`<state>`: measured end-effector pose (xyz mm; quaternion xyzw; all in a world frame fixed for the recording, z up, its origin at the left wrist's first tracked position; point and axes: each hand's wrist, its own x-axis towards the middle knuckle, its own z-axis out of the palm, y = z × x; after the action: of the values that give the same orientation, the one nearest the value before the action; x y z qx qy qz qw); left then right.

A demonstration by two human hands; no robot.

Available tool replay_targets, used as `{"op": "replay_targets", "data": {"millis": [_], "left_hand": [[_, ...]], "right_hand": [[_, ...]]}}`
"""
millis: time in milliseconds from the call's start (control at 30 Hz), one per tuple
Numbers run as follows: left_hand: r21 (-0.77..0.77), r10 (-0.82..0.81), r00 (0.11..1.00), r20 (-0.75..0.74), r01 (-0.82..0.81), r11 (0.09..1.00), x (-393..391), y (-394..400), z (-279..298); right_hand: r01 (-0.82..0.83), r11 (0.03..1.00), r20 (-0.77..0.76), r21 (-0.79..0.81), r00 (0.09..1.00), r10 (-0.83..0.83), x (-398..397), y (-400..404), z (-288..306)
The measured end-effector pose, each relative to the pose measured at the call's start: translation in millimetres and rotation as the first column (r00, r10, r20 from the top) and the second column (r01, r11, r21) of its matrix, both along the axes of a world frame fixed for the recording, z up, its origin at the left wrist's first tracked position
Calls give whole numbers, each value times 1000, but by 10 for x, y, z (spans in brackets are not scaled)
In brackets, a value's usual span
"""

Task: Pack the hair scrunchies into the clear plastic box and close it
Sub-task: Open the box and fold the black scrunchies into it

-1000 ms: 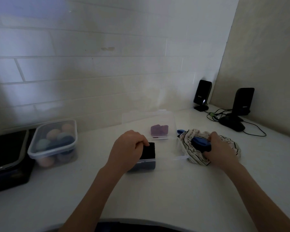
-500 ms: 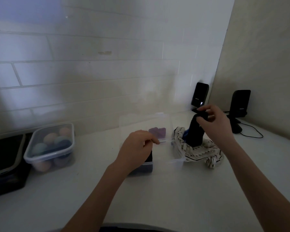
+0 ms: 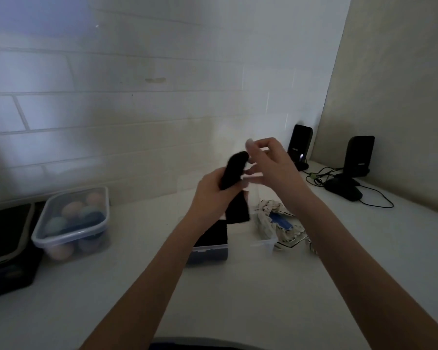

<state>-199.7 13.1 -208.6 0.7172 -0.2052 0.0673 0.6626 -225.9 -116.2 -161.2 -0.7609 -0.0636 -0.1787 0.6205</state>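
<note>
Looking down from the head camera, the left hand point(image 3: 213, 195) grips a black scrunchie point(image 3: 234, 173) in curled fingers, held up in the air above the clear plastic box point(image 3: 266, 243). The right hand point(image 3: 268, 165) is at the scrunchie's upper end with its fingers spread and blurred; whether they pinch the fabric cannot be told. The box sits open on the white desk point(image 3: 238, 299), dark fabric already in its left part, its near rim facing the person. Just right of the box lies a patterned cloth pouch point(image 3: 276, 218) with something blue inside. The near stretch of desk in front of the box is bare. Well to the left stands a lidded container point(image 3: 74, 223) of coloured balls, beside a black case point(image 3: 5, 243) at the frame's edge. Two black speakers point(image 3: 357, 157) and their cables stand in the far right corner, where a tiled wall point(image 3: 137, 109) meets a plain beige one.
</note>
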Motion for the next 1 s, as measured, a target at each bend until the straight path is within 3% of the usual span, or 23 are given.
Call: {"op": "replay_targets", "data": {"millis": [67,133,233,300,367,567,767,900,1000], "left_hand": [[-98,70,995,-73,-78,992,54,222,-22],[-93,132,981,-143,-146,985,76,445,-27],[-27,140,961,-240,-151,988,46,644,-55],[26,145,960,-239,-143,989,1,682,-114],[100,164,970,-180,-148,984,-41,698,-181],[328,279,958,70,-286,901,-78,734,-347],[302,303,953,-29,-281,911,-80,713,-382],[278,203,973,-106,-167,946,-82,729,-360],[346,206,976,-65,-172,922,-103,730,-366]], "right_hand": [[-25,998,-113,-60,993,18,-3,-34,-47],[-105,951,-295,-291,955,15,25,-43,-172],[-331,768,-583,-549,810,-68,86,72,-437],[-417,567,-583,-710,800,-142,112,170,-583],[-397,464,-520,-792,837,-171,157,232,-686],[-430,538,-586,-725,796,-154,216,278,-776],[-452,620,-645,-642,755,-118,301,258,-795],[-443,711,-686,-545,724,-75,321,276,-796],[-443,756,-706,-481,708,-34,337,302,-814]]}}
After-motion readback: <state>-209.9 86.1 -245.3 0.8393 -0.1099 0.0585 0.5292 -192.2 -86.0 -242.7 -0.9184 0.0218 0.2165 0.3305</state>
